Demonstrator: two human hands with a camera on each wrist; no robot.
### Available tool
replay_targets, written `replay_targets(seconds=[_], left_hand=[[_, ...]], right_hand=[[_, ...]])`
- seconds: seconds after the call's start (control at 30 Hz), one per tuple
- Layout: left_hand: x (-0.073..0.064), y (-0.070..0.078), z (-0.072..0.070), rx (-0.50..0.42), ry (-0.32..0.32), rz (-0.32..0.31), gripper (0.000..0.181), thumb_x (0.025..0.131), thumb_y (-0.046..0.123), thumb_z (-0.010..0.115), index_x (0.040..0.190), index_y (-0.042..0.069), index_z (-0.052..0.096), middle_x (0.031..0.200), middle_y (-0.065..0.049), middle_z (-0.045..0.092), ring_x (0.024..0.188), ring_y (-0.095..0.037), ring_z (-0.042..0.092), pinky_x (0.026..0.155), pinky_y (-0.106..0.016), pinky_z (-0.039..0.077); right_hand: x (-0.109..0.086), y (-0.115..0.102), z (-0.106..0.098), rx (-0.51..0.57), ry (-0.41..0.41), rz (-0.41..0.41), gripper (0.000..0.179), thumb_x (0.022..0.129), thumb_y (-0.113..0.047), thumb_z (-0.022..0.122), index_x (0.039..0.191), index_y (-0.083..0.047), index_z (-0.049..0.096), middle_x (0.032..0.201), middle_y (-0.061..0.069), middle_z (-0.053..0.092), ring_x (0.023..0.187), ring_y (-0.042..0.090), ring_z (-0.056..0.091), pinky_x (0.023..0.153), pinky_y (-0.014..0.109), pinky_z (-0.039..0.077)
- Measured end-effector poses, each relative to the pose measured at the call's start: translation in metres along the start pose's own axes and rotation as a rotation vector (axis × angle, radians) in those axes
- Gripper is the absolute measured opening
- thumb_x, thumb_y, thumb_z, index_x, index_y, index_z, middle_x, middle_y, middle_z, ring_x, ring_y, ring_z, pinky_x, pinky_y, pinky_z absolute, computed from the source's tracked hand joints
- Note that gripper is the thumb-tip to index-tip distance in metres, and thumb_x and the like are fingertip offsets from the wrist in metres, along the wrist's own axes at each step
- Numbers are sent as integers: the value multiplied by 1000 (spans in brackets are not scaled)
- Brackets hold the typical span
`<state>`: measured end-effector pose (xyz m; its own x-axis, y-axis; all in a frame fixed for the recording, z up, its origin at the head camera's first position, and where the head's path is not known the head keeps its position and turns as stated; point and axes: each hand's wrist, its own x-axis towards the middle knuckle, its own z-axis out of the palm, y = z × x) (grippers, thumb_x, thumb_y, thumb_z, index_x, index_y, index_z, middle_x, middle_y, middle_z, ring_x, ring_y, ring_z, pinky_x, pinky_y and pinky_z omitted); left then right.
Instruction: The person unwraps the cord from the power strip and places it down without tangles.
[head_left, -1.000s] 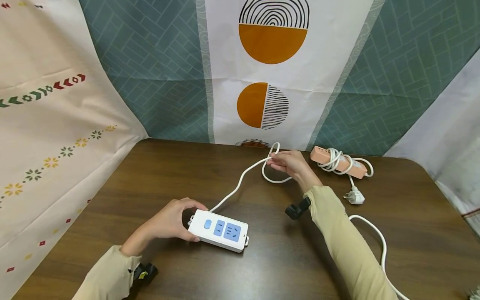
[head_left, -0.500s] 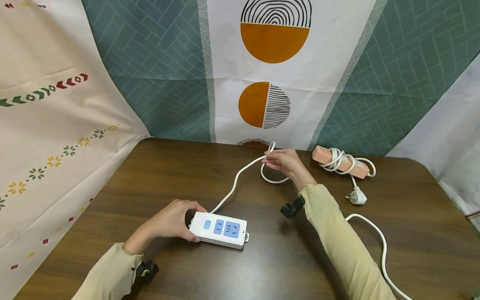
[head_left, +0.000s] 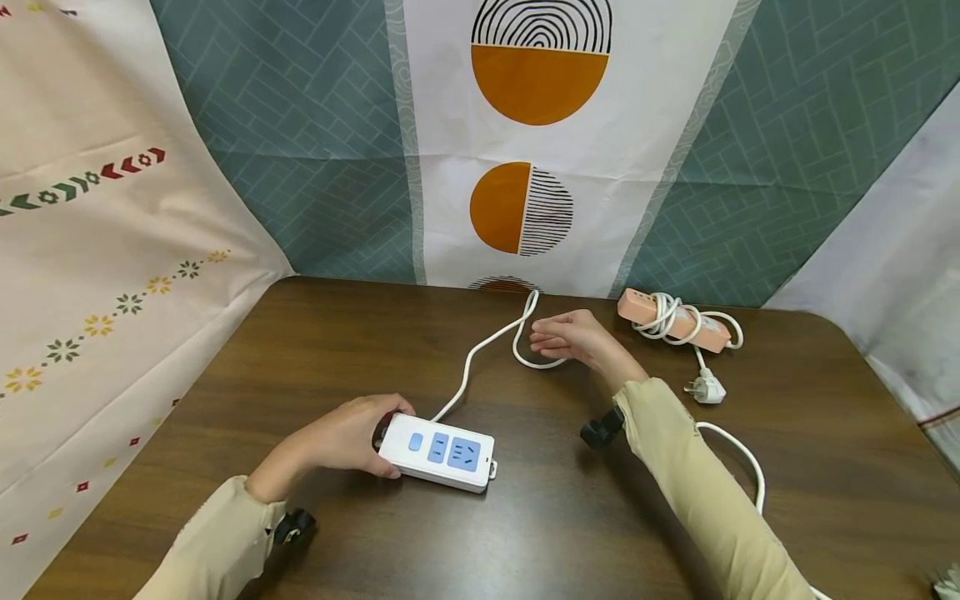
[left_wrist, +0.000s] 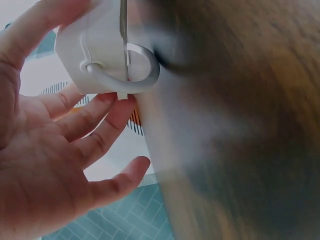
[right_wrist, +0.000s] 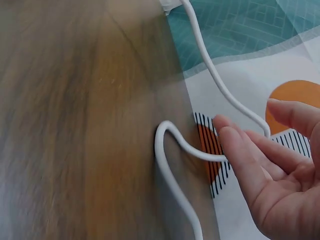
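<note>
My left hand [head_left: 348,437] grips the left end of a white power strip [head_left: 474,473] with blue sockets and a blue switch, the thumb along its front side and fingers at the back. In the left wrist view, the strip's end [left_wrist: 102,37] shows a cord loop [left_wrist: 152,70] coming out. A white cord [head_left: 480,346] runs from the strip toward the table's back edge and bends into a loop. Beside that loop is my right hand [head_left: 581,342], fingers extended and nothing pinched. In the right wrist view the cord [right_wrist: 167,160] passes behind the fingertips [right_wrist: 232,135].
At the back right lies an orange power strip [head_left: 711,333] wrapped in its white cord, with a white plug [head_left: 707,388] in front. More white cord [head_left: 738,450] runs past my right sleeve toward the front edge. A patterned cloth [head_left: 337,208] hangs behind the wooden table [head_left: 525,542].
My right hand has let go of the cord, which now bends to the left of the fingers. The left hand keeps its grip on the white power strip, which has barely moved.
</note>
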<state>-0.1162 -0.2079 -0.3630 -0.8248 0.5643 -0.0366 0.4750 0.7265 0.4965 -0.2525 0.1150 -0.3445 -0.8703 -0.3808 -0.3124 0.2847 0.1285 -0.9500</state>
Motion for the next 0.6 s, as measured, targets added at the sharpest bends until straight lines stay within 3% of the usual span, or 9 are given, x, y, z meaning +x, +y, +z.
replay_targets(seconds=[0.33, 0.6], left_hand=[[6, 3, -1, -50, 3, 8, 76, 57, 36, 84, 120, 7, 51, 105, 3, 57, 91, -12, 50, 80, -32, 41], [15, 11, -4, -43, 94, -18, 82, 62, 57, 75, 123, 9, 50, 121, -5, 54, 110, -23, 48, 91, -44, 38]], right_hand=[[-26, 7, -33, -88, -37, -27, 48, 92, -12, 51, 128, 17, 37, 93, 11, 67, 79, 12, 65, 76, 28, 51], [-49, 6, -71, -51, -17, -67, 52, 94, -12, 49, 131, 18, 30, 91, 2, 68, 82, 10, 65, 78, 26, 50]])
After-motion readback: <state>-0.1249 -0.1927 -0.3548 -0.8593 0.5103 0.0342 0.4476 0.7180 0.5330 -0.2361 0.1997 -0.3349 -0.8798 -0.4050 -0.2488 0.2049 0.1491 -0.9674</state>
